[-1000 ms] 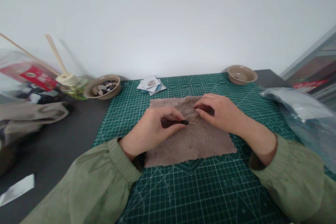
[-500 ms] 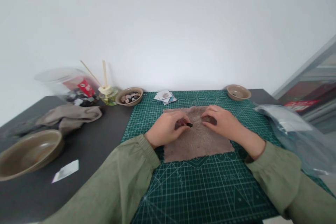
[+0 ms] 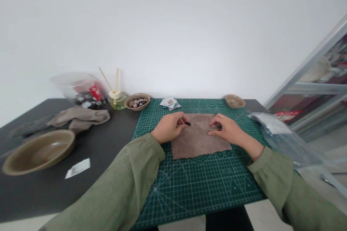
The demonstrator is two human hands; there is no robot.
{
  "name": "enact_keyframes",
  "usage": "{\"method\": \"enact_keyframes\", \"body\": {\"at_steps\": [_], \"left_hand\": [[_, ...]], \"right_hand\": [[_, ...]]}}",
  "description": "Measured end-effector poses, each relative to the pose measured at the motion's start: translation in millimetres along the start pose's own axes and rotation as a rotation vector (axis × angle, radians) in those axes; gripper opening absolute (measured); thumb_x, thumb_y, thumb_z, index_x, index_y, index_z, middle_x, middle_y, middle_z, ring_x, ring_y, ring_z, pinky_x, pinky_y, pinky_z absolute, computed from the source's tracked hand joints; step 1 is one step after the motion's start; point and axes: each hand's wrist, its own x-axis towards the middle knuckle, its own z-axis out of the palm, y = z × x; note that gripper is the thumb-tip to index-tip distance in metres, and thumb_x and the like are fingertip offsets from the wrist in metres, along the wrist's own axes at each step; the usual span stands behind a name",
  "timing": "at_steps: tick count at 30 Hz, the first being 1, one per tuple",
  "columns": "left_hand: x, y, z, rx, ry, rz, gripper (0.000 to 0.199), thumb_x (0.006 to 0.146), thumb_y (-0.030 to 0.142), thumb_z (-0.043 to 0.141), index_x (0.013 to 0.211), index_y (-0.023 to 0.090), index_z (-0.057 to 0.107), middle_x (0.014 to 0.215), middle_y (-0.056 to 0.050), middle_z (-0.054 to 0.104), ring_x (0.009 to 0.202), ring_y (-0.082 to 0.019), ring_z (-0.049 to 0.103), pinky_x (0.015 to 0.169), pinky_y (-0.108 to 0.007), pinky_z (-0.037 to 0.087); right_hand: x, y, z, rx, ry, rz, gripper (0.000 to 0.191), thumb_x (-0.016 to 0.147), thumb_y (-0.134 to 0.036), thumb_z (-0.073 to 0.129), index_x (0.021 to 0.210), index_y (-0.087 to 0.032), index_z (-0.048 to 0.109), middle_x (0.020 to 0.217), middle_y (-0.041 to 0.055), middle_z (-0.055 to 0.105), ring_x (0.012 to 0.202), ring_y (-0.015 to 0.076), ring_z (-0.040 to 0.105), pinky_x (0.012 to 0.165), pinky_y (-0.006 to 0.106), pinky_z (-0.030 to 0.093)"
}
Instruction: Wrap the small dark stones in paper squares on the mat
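Observation:
My left hand (image 3: 169, 127) pinches a small dark stone-like piece (image 3: 188, 124) between thumb and fingertips. It is too small to make out fully. Beneath both hands lies a brown cloth (image 3: 200, 144) with ragged edges, spread on a green cutting mat (image 3: 184, 187). Over the cloth's right side, my right hand (image 3: 229, 130) curves with thumb and fingers apart. Nothing I can make out is held in it, and its fingertips are close to the cloth; whether they touch it is unclear.
A bowl of dark and tan pebbles (image 3: 137, 102), a reed diffuser (image 3: 116, 100) and a clear jar (image 3: 78, 86) line the back left. Paper cards (image 3: 170, 101) and a small bowl (image 3: 235, 101) stand behind. Left are a large bowl (image 3: 40, 151) and crumpled cloth (image 3: 81, 117); right, a plastic bag (image 3: 279, 140).
The camera view has shifted, bringing a green panel into sight at the top. Against the cloth, my hands sit slightly farther apart. The dark piece stays in my left hand.

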Motion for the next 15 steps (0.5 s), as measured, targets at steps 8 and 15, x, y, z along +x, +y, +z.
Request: {"method": "enact_keyframes", "body": {"at_steps": [8,15], "left_hand": [[-48,85,-34.8,-0.119,-0.236,0.253,0.01,0.101,0.019,0.069,0.11,0.022,0.072,0.107,-0.004,0.078,0.093,-0.018,0.074,0.081,-0.03,0.055],[-120,132,-56.8,-0.051,-0.245,0.323,0.013,0.104,0.013,0.06,0.111,0.022,0.066,0.105,-0.002,0.076,0.086,-0.016,0.072,0.072,-0.031,0.053]], "right_hand": [[35,-58,-27,0.152,0.046,0.008,0.015,0.096,-0.036,0.071,0.097,-0.021,0.069,0.067,-0.0038,0.064,0.06,0.0147,0.057,0.06,0.029,0.042],[137,-187,-48,0.649,0.122,-0.247,0.015,0.092,-0.027,0.075,0.103,-0.02,0.068,0.102,0.0066,0.079,0.094,0.0208,0.074,0.086,0.037,0.06]]}}
